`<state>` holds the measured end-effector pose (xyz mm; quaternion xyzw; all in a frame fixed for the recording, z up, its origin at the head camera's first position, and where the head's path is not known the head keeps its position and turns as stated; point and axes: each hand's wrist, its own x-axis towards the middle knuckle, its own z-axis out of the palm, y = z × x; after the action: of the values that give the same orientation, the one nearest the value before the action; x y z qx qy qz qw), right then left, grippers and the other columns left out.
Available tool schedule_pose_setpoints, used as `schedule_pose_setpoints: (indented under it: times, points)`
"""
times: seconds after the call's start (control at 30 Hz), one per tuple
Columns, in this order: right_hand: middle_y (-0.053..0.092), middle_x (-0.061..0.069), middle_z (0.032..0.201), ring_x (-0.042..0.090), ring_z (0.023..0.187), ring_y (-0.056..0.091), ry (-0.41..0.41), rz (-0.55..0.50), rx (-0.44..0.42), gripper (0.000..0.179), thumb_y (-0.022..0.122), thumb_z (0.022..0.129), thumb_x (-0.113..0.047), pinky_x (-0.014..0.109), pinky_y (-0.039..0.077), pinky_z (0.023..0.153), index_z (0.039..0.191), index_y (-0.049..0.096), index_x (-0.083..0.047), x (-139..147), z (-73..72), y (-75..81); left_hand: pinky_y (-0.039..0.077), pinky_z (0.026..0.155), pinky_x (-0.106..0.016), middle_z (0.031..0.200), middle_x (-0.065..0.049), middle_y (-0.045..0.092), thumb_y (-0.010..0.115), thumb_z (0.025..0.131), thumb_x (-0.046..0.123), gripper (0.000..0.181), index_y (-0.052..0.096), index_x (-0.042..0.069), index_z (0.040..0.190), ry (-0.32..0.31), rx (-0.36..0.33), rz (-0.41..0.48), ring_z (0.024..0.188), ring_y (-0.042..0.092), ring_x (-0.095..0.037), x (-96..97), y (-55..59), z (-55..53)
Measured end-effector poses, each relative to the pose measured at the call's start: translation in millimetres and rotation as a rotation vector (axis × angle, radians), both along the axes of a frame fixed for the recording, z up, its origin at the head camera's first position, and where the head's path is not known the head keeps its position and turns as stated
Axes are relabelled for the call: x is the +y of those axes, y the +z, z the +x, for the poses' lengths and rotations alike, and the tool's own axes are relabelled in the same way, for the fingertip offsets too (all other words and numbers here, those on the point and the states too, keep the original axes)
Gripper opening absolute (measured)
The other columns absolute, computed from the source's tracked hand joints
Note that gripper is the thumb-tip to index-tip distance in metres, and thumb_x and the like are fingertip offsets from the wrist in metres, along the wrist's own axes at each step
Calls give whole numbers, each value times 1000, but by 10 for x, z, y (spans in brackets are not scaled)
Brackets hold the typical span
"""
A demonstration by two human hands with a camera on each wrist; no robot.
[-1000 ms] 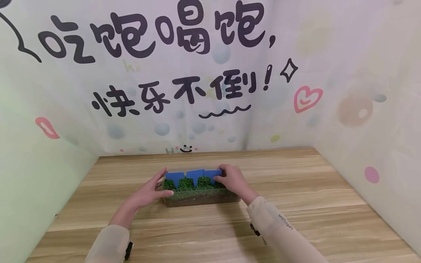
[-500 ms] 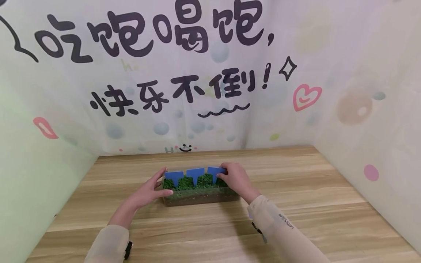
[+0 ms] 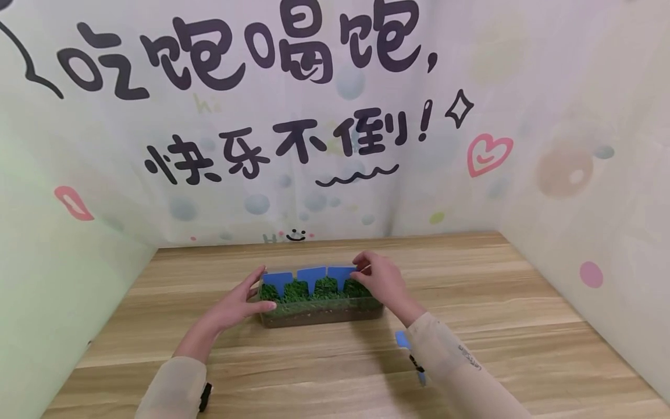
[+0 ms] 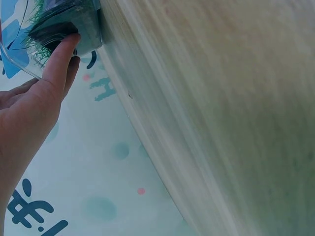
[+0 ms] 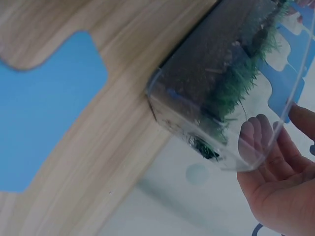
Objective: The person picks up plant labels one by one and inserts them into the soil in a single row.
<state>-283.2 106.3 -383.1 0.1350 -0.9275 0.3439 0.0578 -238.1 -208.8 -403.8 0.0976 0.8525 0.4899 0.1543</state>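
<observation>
A clear rectangular planter [image 3: 324, 314] of dark soil and green grass sits on the table. Three blue T-shaped plant labels stand in a row in it: a left label [image 3: 277, 280], a middle label [image 3: 311, 276] and a right label [image 3: 339, 274]. My left hand [image 3: 237, 304] grips the planter's left end, thumb on the front wall and fingers behind. My right hand [image 3: 381, 282] is over the right end, fingertips at the right label's edge, thumb and fingers parted. In the right wrist view, its fingers [image 5: 283, 152] show beside the planter's clear wall.
Another blue label [image 5: 44, 113] lies on the wooden table [image 3: 293, 372], partly hidden under the right forearm in the head view. A white printed backdrop [image 3: 251, 174] rises behind the table, with pale side walls left and right.
The right label has been straightened beside the middle one. My right fingers have loosened from it and the right forearm has shifted right, uncovering more of the loose label. My left hand stays put.
</observation>
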Motion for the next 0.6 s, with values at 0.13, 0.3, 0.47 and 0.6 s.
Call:
schedule_pose_setpoints:
  times: [0.13, 0.3, 0.47, 0.6]
  points:
    - [72, 6, 104, 21, 92, 71, -13, -6, -2, 26, 74, 90, -18, 40, 58, 83, 114, 68, -7, 98, 44, 45, 27, 114, -69, 167, -23, 0, 67, 96, 30, 98, -4, 14, 162, 2, 7, -8, 149, 10, -55, 5, 0, -3]
    - [71, 9, 107, 23, 93, 71, -21, 12, 11, 27, 74, 91, -16, 41, 58, 83, 115, 67, -8, 223, 141, 110, 29, 114, -68, 167, -23, 0, 67, 96, 31, 98, -3, 14, 162, 4, 7, -13, 149, 10, -54, 10, 12, 1]
    - [71, 12, 106, 24, 91, 70, -11, 28, 6, 26, 73, 91, -14, 39, 59, 79, 114, 66, -5, 344, 262, 175, 28, 114, -68, 167, -23, 0, 67, 96, 30, 98, -4, 14, 162, 3, 2, -8, 149, 9, -54, 10, 13, -2]
    - [70, 7, 92, 18, 81, 66, -7, 96, -36, 15, 73, 91, -14, 33, 56, 70, 101, 69, -4, 456, 342, 202, 27, 114, -68, 167, -23, -1, 67, 96, 30, 98, -4, 14, 162, 0, 0, -4, 149, 9, -54, 9, 11, -3]
